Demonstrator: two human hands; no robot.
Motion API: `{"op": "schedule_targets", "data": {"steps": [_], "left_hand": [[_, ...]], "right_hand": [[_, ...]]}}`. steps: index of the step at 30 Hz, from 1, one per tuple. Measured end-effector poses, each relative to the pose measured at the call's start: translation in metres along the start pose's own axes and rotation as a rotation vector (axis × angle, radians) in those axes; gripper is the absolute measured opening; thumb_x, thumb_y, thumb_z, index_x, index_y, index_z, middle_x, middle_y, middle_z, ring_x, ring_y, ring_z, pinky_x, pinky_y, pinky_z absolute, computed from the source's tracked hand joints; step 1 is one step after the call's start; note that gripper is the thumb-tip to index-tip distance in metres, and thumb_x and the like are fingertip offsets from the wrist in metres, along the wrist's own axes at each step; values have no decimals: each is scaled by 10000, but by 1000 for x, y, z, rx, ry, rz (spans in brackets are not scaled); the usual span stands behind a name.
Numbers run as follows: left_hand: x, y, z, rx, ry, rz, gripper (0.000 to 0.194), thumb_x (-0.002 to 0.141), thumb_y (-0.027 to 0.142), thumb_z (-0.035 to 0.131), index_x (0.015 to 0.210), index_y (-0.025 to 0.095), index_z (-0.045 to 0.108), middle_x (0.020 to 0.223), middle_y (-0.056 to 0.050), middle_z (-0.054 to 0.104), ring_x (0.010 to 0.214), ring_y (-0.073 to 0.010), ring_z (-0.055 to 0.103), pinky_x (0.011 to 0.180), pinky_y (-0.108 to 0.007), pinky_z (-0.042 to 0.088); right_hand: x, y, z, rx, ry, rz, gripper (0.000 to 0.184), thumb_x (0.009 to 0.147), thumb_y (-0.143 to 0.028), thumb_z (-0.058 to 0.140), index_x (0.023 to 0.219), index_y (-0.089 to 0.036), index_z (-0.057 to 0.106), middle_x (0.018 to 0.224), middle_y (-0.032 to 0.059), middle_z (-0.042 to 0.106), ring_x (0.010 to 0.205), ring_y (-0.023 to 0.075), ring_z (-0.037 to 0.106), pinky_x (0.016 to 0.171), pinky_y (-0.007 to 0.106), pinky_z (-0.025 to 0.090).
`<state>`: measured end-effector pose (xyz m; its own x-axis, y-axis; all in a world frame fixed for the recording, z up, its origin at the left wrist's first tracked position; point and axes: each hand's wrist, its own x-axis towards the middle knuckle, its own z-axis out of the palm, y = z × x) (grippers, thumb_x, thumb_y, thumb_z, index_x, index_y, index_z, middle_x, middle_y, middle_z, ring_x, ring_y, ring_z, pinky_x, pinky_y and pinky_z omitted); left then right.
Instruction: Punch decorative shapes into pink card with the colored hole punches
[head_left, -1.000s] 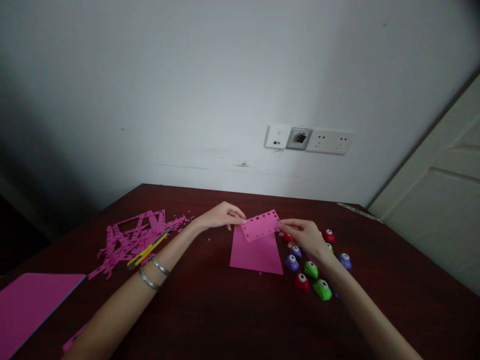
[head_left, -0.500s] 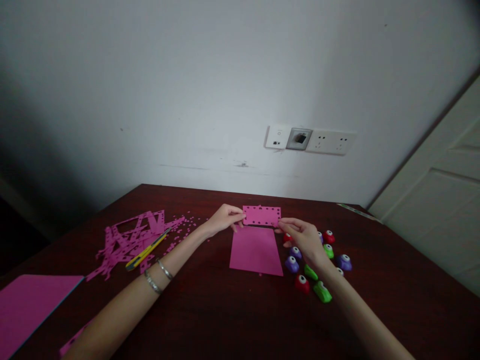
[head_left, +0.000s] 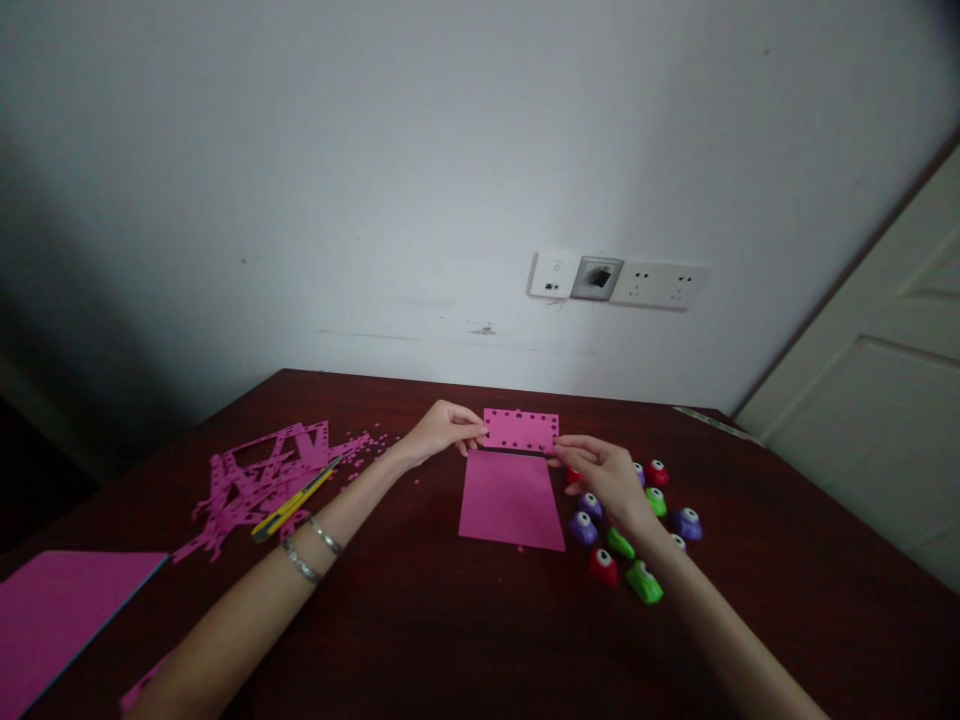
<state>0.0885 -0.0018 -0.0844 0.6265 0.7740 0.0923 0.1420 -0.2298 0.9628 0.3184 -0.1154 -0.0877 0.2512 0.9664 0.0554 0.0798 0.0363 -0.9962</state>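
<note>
A small pink paper card [head_left: 519, 430] with punched shapes along its edges is held up between both hands. My left hand [head_left: 444, 428] pinches its left edge with thumb and fingers. At its lower right corner, my right hand [head_left: 606, 472] grips it between thumb and forefinger. Just below lies a plain pink sheet of paper [head_left: 511, 502], flat on the table. Beside and under my right hand sit several small craft punches in red, purple and green, among them a red punch [head_left: 603, 567] and a green punch [head_left: 644, 582].
Left of my forearm lie a heap of pink paper scraps [head_left: 277, 460], a yellow utility knife [head_left: 292, 505] and tiny cut-outs. A stack of pink paper [head_left: 67, 610] fills the near left. The dark red table [head_left: 420, 620] meets a wall with sockets [head_left: 660, 285]. A thin strip [head_left: 716, 423] lies far right.
The card has shifted very slightly to the left and up, along with my left hand. My right hand keeps nearly the same place, and the things on the table are unmoved.
</note>
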Motion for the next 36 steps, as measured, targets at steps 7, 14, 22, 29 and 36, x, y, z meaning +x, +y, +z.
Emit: {"op": "schedule_targets", "data": {"steps": [7, 14, 22, 29, 36], "left_hand": [[0, -2, -1, -23, -13, -10, 317, 689, 392, 666, 822, 104, 672, 718, -97, 655, 623, -134, 579, 543, -276, 479], [-3, 11, -11, 25, 8, -7, 291, 697, 393, 645, 791, 119, 669, 696, -83, 641, 621, -135, 583, 537, -269, 467], [-21, 28, -35, 74, 128, -46, 220, 688, 351, 649, 754, 142, 650, 671, -64, 640, 602, -118, 577, 548, -254, 463], [-62, 19, -104, 197, 259, -299, 150, 668, 309, 653, 672, 161, 625, 622, -42, 627, 588, -118, 561, 599, -271, 465], [-96, 10, -149, 232, 323, -552, 102, 680, 231, 622, 599, 173, 602, 629, -37, 629, 678, -155, 577, 657, -284, 470]], "right_hand": [[1, -1, -1, -25, -11, -26, 326, 691, -394, 663, 910, -154, 640, 908, 111, 697, 806, 241, 674, 382, 204, 510], [-3, -14, -8, 27, 5, -88, 375, 744, -450, 593, 985, -162, 593, 1035, 127, 668, 802, 210, 661, 425, 210, 512], [-34, -54, -4, 137, -7, -153, 322, 733, -400, 617, 942, -155, 614, 935, 111, 691, 708, 177, 645, 452, 210, 475], [-64, -72, -6, 119, -99, -184, 327, 712, -394, 646, 929, -151, 629, 887, 121, 681, 645, 166, 616, 418, 210, 444], [-65, -46, 8, 42, -219, -98, 321, 697, -424, 647, 887, -166, 637, 832, 97, 679, 648, 166, 609, 439, 217, 451]]}}
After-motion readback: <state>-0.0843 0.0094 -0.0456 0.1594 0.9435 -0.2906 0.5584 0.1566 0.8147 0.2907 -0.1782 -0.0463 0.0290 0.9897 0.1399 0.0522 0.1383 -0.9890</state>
